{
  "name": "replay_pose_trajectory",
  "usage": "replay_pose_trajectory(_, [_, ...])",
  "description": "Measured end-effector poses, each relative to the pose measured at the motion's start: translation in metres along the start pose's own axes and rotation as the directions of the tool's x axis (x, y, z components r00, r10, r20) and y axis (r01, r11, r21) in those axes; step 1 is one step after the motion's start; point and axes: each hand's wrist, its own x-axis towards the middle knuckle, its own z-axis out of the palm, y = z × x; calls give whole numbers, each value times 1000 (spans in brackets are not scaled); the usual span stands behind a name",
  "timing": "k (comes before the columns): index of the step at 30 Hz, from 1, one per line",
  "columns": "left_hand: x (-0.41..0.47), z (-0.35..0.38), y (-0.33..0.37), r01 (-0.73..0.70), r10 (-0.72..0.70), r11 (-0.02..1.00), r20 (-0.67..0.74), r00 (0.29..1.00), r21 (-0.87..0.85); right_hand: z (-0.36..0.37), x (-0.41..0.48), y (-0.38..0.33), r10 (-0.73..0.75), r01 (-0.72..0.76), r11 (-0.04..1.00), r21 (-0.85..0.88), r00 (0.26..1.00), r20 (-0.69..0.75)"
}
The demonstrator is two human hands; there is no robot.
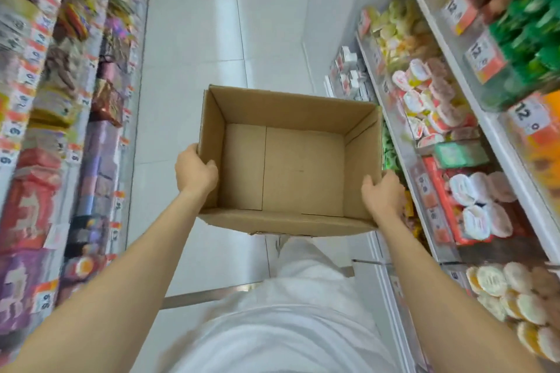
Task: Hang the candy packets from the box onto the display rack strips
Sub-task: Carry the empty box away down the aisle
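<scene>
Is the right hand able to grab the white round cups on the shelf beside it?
Probably not yet. The right hand grips a wall of the empty brown cardboard box, which the left hand holds too. The white round cups lie close, nothing between, so it must let go first.

Plain white top (281, 330), loose white trousers (306, 266) below it, both forearms (136, 251) bare
</scene>
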Motion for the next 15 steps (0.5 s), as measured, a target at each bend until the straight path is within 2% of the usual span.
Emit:
replay_pose_trajectory(7, [218, 42, 119, 3, -1, 999, -55, 998, 39, 64, 206, -172, -7, 5, 999, 52, 999, 42])
replay_pose_trajectory(15, [443, 47, 218, 65, -63, 998, -75, 995, 22, 118, 374, -373, -52, 50, 999, 22, 988, 146])
